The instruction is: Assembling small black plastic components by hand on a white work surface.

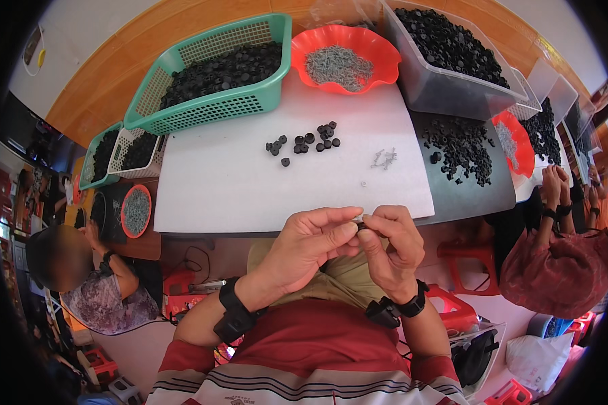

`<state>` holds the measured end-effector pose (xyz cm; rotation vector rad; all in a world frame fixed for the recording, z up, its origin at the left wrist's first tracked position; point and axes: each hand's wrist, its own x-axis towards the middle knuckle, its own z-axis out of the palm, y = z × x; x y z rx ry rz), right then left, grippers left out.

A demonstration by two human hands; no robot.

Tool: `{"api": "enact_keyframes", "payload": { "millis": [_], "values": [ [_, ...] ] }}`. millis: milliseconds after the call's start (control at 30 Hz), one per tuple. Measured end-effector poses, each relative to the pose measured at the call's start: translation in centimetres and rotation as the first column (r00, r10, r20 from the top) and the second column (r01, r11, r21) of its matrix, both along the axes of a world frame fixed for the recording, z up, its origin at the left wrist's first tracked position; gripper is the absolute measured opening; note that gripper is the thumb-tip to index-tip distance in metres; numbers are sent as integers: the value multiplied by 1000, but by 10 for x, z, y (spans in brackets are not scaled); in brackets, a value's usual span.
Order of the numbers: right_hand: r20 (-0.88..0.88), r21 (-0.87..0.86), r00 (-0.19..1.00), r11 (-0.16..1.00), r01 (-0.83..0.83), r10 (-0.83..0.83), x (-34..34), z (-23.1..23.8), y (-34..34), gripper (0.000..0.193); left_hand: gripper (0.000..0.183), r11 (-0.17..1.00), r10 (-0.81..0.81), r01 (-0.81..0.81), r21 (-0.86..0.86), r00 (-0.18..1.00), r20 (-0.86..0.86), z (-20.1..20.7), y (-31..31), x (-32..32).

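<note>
Fingertips (348, 231) of bare left hand (304, 243) and right hand (395, 246) pinch a small, half-hidden black piece (362, 227) by the flat white table (216, 182)'s near edge; slackened grip could drop it

Between my left hand (302, 246) and right hand (395, 246) is a dark, plastic-looking piece (362, 227). Beyond them, glossy black plastic knobs (309, 138) lie on a matt white sheet (216, 175). Farther off, the green basket (216, 113) is smooth plastic, the red bowl (388, 50) shiny plastic, its pins (338, 67) dull grey metal. Below my hands, my shirt (324, 341) is matt cloth.
</note>
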<state>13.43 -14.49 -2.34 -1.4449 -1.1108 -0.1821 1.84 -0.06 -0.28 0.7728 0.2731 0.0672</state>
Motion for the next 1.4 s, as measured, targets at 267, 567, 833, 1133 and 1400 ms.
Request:
{"api": "enact_keyframes", "payload": {
  "millis": [267, 567, 833, 1133, 1400],
  "values": [
    [-33, 0, 999, 999, 32, -32, -4, -5, -1, 22, 26, 996, 91, -91, -9, 996, -3, -3, -7, 2],
    [42, 24, 999, 999, -25, 24, 0, -5, -1, 30, 17, 990, 85, -85, -115, 996, -9, -11, -4, 0],
    [294, -11, 952, 996, 92, -85, 3, -6, 0, 36, 17, 996, 85, -86, -27, 996, -35, -4, -4, 2],
    [321, 49, 925, 979, 198, -204, 8, -12, 2, 27, 20, 379, 337, -262, 888, 933, 131, 9, 37, 21],
    [217, 3, 963, 987, 161, -158, 11, -9, 0, 24, 29, -390, 296, -124, 912, 921, 252, 13, 101, 63]
  ]
}}
